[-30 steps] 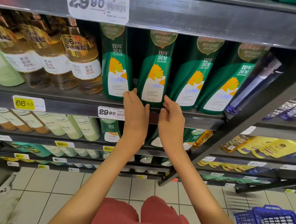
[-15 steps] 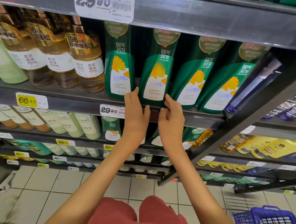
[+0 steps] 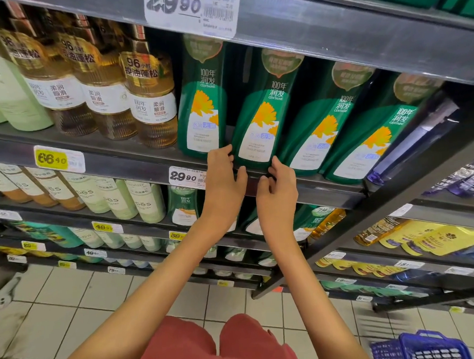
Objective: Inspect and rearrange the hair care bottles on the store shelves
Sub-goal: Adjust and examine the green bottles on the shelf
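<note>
Four tall green hair care bottles with orange flower labels stand in a row on the dark shelf [image 3: 123, 161]. Both hands are at the base of the second green bottle [image 3: 262, 116]. My left hand [image 3: 222, 185] curls its fingers round the bottle's lower left edge, with the thumb under the base. From the other side, my right hand [image 3: 278, 190] pinches the lower right corner between fingers and thumb. The bottle leans slightly to the right, like its two neighbours on that side. The first green bottle [image 3: 202, 103] stands just left of my left hand.
Amber bottles [image 3: 150, 95] and pale green bottles [image 3: 3, 91] fill the shelf to the left. A 29.90 price tag [image 3: 185, 177] sits on the shelf edge beside my left hand. Lower shelves hold more bottles and yellow sachets [image 3: 442, 239]. A blue basket [image 3: 421, 348] stands on the tiled floor.
My left hand's fingers, straight before, have curled round the second green bottle's left edge. My right hand stays at the bottle's lower right corner.
</note>
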A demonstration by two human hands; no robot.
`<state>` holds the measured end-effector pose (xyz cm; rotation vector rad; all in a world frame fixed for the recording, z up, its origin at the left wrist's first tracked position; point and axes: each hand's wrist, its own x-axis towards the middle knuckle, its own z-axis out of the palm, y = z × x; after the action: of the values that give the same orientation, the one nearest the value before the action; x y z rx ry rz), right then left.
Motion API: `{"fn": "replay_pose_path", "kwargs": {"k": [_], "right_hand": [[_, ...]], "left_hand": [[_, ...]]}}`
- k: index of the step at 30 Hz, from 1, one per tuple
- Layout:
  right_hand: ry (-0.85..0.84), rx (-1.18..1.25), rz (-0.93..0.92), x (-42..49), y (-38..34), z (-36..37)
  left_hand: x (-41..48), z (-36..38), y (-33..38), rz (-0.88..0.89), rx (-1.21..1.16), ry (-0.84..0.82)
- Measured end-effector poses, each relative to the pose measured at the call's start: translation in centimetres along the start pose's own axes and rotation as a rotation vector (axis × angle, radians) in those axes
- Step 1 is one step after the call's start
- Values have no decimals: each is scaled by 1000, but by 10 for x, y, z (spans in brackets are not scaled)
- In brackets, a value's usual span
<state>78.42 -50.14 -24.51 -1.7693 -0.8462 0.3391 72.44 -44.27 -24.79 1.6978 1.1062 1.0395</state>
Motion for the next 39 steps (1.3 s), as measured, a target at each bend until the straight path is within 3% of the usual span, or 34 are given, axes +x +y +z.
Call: {"fn": "replay_pose_path", "kwargs": {"k": [8,12,20,25,31,39], "right_hand": [[18,-20,11,-3,-7,-2],[-41,9,-169,-14,-30,8],[-4,-13,-453,20,-96,45],[81,-68,-369,37,-111,66],[-23,-106,-203,47,-107,80],[5,-29,-243,19,-118,76]], "left_hand": [[-4,-9,0,23,8,-71],[-8,-44,1,-5,-47,-144],[9,-115,2,46,-14,87],[14,-130,-10,24,-38,140],[19,-142,-20,23,-50,144],[6,-150,-15,25,-82,99]]}}
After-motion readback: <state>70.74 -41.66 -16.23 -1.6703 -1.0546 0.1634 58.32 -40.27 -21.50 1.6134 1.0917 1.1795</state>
